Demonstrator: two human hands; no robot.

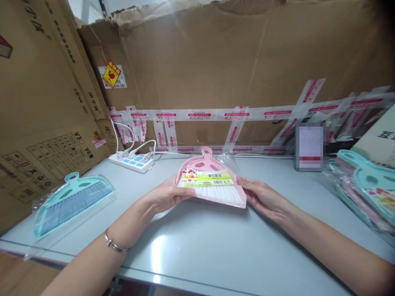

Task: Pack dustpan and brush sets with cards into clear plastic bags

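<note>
A pink dustpan and brush set [222,200] is held up over the middle of the table, its ring handle pointing away from me. White bristles show below a yellow printed label [210,179], and clear plastic wrap sticks out behind the handle. My left hand [171,194] grips the left edge, thumb on the front. On the right edge, my right hand [259,196] is closed, its fingers partly hidden behind the pan. A bracelet circles my left wrist.
A turquoise dustpan set [74,203] in plastic lies at the left. More turquoise and pink sets [370,185] are stacked at the right. A power strip [132,161] with plugged cables, a blurred upright screen [310,146] and cardboard walls [200,61] line the back.
</note>
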